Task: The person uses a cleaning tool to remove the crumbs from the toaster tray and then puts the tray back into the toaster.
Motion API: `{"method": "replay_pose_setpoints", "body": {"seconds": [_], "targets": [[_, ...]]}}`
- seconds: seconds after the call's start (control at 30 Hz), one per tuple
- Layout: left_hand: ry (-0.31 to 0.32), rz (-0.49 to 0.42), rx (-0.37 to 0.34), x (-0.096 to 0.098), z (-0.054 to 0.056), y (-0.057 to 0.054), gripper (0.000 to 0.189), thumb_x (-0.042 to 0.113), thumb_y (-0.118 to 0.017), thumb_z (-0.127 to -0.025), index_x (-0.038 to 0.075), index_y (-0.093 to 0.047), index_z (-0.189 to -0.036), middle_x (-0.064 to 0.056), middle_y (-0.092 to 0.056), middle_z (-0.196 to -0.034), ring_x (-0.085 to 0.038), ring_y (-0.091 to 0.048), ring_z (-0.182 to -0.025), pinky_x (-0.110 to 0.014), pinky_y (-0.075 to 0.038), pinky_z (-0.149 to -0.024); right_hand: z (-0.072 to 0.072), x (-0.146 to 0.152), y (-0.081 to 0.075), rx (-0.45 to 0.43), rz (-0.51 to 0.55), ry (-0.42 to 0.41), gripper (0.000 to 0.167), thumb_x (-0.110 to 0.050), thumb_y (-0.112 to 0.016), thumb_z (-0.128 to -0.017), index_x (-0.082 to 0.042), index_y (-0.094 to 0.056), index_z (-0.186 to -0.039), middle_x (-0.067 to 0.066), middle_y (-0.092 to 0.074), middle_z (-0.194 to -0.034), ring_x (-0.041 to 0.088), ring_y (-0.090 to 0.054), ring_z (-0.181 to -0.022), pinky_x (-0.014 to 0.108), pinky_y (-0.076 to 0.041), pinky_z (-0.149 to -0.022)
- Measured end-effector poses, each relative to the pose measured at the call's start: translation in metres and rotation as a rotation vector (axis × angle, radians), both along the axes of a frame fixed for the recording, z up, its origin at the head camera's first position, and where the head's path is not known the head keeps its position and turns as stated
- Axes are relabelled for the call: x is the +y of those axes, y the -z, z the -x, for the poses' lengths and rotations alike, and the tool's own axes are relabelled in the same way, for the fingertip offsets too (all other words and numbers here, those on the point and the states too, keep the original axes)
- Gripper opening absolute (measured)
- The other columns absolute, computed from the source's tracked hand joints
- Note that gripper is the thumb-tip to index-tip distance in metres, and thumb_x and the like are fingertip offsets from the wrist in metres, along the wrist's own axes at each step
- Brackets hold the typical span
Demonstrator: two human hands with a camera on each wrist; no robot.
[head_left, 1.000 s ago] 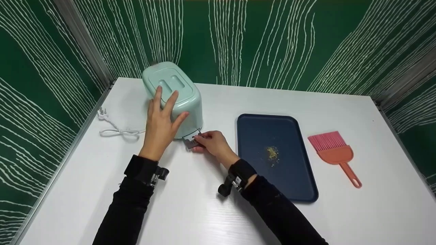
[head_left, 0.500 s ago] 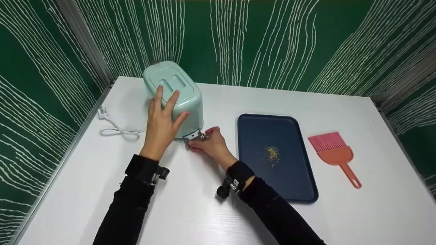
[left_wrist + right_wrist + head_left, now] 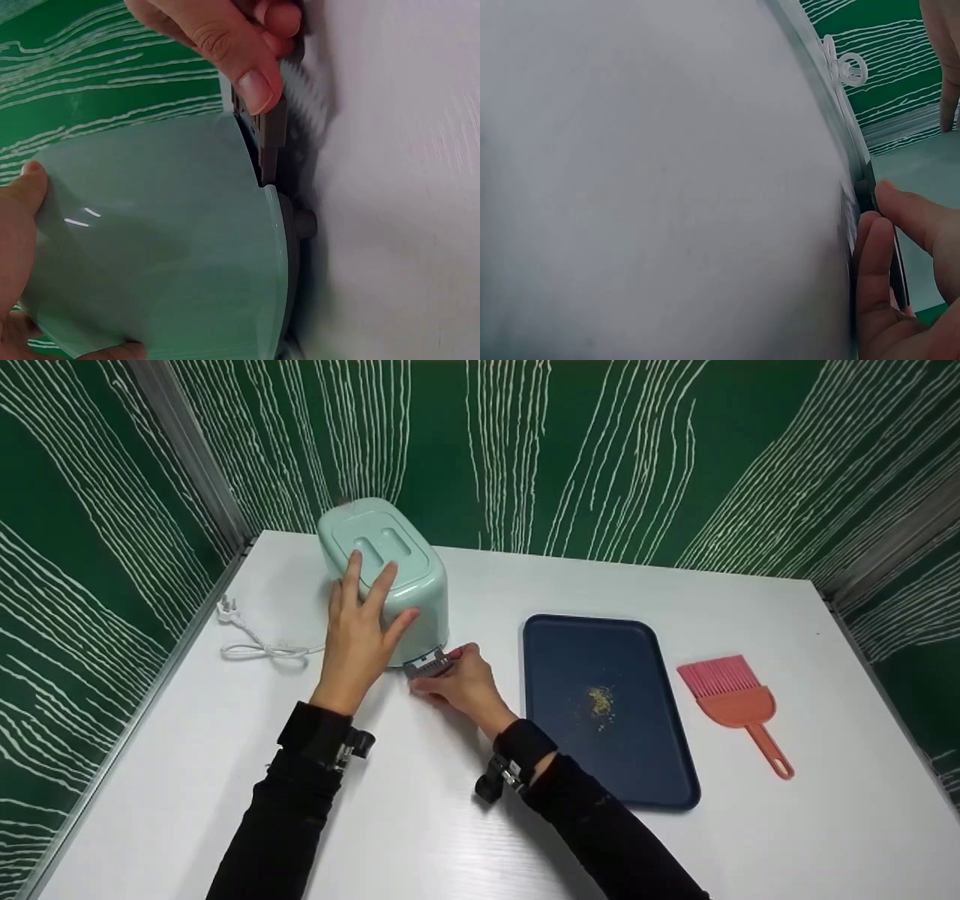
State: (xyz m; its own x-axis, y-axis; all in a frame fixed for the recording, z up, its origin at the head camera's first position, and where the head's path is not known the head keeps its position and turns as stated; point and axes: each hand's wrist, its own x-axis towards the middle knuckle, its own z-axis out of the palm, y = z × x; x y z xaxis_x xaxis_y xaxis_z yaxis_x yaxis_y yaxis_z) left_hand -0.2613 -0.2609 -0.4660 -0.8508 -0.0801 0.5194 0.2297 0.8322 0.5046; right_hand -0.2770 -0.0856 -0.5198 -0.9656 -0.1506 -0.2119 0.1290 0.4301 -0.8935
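Observation:
A mint-green toaster [image 3: 424, 611] with a lid on top stands at the back left of the white table. My left hand [image 3: 356, 637] lies spread over its lid and near side, fingers straight. At the base of the toaster's end, the dark grey crumb tray [image 3: 429, 665] sticks out of its slot. My right hand [image 3: 465, 679] holds the crumb tray's outer end between thumb and fingers. In the left wrist view the thumb presses on the grey end piece [image 3: 274, 127], right at the toaster's lower edge. The tray's inner part is hidden inside the toaster.
Right of the hands lies a dark blue tray [image 3: 555, 742] with a small heap of yellowish crumbs [image 3: 600, 701]. Beyond it are a pink-bristled brush and an orange dustpan-shaped handle [image 3: 739, 705]. A white tied cord with a plug [image 3: 262, 649] lies left of the toaster.
My right hand has shifted its grip, with its fingers now spread toward both ends of the crumb tray's edge. The crumb tray sits slightly closer to the toaster. My left hand stays in place.

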Motion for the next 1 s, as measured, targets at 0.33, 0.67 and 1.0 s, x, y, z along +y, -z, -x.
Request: {"method": "replay_pose_setpoints", "body": {"seconds": [0.33,0.67,1.0], "targets": [[-0.008,0.018,0.011,0.0005,0.0002,0.0004,0.068,0.051,-0.068,-0.103,0.023,-0.049,-0.162,-0.022,-0.02,-0.178,-0.063,-0.03,-0.154,-0.071,-0.041,-0.12,0.0044,0.0055,0.0011,-0.096,0.2,0.002,0.034,-0.012,-0.09,-0.088,0.0,-0.062,-0.103,0.009,-0.078,-0.073,0.009,-0.073,-0.057,0.022,-0.062,-0.06],[-0.016,0.022,-0.014,0.001,-0.0008,-0.0012,0.068,0.051,-0.067,-0.103,0.025,-0.047,-0.163,-0.02,-0.019,-0.178,-0.064,-0.029,-0.154,-0.073,-0.042,-0.118,0.0088,-0.0016,0.0022,-0.215,0.331,-0.035,0.019,-0.008,-0.073,-0.102,-0.002,-0.065,-0.087,0.003,-0.074,-0.068,0.008,-0.072,-0.058,0.02,-0.061,-0.059],[-0.016,0.019,-0.013,0.0007,-0.0006,-0.0011,0.069,0.053,-0.066,-0.103,0.024,-0.048,-0.163,-0.02,-0.019,-0.178,-0.067,-0.029,-0.152,-0.073,-0.04,-0.119,0.0094,-0.0036,0.0027,-0.304,0.456,-0.009,0.016,-0.005,-0.062,-0.108,0.01,-0.069,-0.105,0.005,-0.075,-0.072,0.008,-0.074,-0.065,0.016,-0.06,-0.063]]}}
